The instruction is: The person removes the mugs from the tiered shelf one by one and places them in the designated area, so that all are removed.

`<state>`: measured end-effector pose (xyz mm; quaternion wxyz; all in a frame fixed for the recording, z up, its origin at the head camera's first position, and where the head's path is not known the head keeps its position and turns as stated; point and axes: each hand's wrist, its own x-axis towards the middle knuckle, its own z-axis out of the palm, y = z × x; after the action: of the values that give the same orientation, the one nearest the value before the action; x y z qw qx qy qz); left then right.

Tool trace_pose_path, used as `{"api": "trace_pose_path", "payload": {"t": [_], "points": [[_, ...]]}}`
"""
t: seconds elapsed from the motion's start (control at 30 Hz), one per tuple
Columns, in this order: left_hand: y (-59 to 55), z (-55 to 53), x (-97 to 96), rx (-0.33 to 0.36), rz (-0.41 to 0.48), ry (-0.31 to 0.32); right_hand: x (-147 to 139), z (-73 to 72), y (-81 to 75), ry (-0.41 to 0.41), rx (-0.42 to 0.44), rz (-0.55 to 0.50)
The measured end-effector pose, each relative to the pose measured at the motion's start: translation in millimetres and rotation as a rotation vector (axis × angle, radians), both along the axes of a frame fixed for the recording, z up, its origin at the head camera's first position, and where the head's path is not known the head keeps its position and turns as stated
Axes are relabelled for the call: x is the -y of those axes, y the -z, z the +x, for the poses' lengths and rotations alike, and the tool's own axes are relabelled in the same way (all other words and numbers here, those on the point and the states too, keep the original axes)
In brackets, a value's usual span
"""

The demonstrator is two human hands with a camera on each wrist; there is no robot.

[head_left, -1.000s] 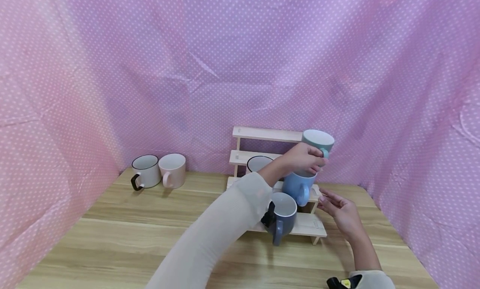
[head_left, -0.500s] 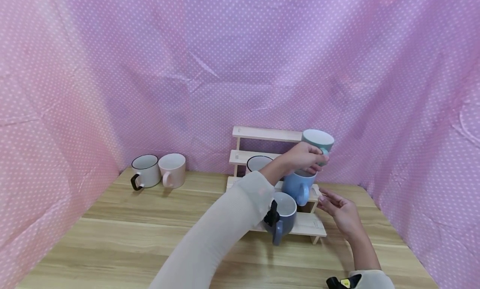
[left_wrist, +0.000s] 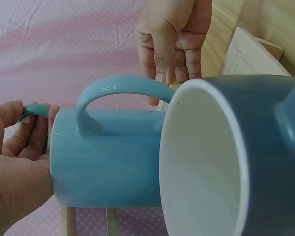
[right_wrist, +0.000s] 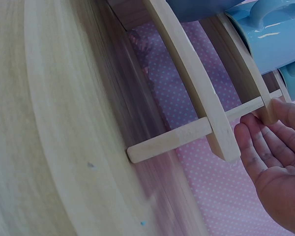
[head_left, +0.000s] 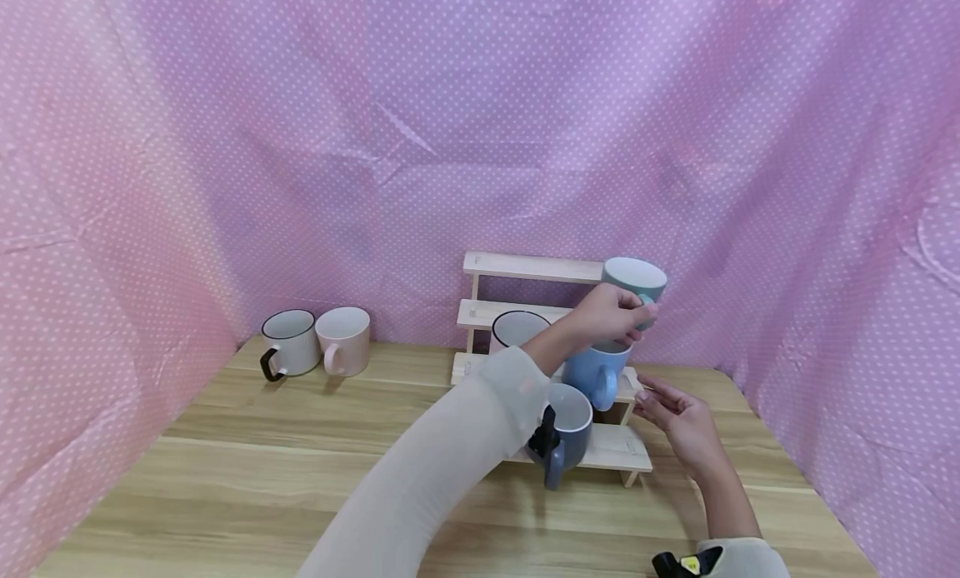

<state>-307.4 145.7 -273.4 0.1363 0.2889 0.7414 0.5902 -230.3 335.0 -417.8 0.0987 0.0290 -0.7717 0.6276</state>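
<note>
My left hand (head_left: 611, 313) pinches the handle of a green mug (head_left: 636, 275) at the right end of the top shelf of a wooden tiered rack (head_left: 532, 266). In the left wrist view, fingers curl round that green handle (left_wrist: 35, 109). Below this hand, a light blue mug (head_left: 587, 371) stands on a lower step, and a grey-blue mug (head_left: 573, 435) on the bottom one. My right hand (head_left: 686, 432) holds the end of a shelf at the rack's right side, thumb (right_wrist: 285, 114) on one face and fingers behind.
Another mug with a dark rim (head_left: 517, 331) stands on the rack, partly hidden by my left arm. At the back left of the wooden table (head_left: 285, 478) are a white mug with a black handle (head_left: 296, 345) and a pale pink mug (head_left: 351, 345). Pink dotted cloth (head_left: 450, 145) hangs around.
My left fingers have shifted slightly at the green mug's handle and now cover more of it. The mugs, the rack and my right hand stay as they were.
</note>
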Motion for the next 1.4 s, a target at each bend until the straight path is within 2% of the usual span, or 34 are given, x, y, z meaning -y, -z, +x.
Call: {"api": "trace_pose_path", "payload": {"t": [0.23, 0.5, 0.6, 0.87, 1.13, 1.4], "points": [[3.5, 1.1, 2.2, -0.145, 0.006, 0.022, -0.3, -1.1, 0.5, 0.002, -0.002, 0.007], [8.8, 0.4, 0.8, -0.281, -0.004, -0.029, 0.7, -0.9, 1.7, -0.009, -0.026, -0.021], [9.3, 1.4, 0.5, -0.304, -0.011, -0.050, 1.3, 0.1, 0.8, -0.008, -0.025, -0.019], [11.2, 2.9, -1.6, -0.335, -0.011, -0.107, 0.9, 1.1, 0.1, -0.008, -0.028, -0.018], [13.0, 4.9, -2.5, -0.307, -0.001, -0.126, -0.6, 0.5, 1.0, -0.001, -0.013, -0.007], [9.7, 3.3, 0.2, -0.272, 0.034, -0.131, 0.5, 1.2, -0.5, 0.006, -0.006, 0.007]]}}
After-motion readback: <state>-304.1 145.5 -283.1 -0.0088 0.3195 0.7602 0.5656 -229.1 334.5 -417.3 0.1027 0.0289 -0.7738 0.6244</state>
